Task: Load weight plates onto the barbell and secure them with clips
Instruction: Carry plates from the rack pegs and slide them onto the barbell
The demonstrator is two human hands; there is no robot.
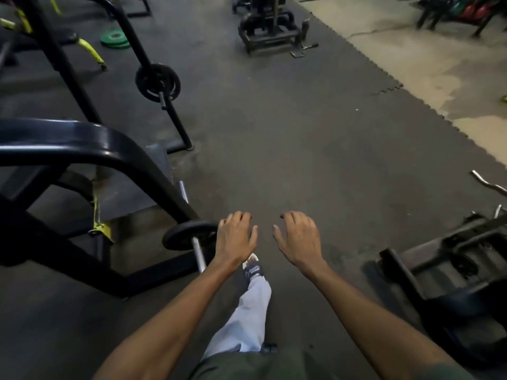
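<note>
So both hands, left hand [236, 237] and right hand [297, 237], are hanging loose and gripping nothing while one round black iron weight plate [189, 235] is already sitting on the silver steel barbell [199, 255] near left, no clip showing yet.

We find no text we can read. The shoe [253, 268] just below our left hand [236, 237] carries a pale mark — too blurred to make out — and the green plates [114, 39] far beyond it show nothing legible.
</note>
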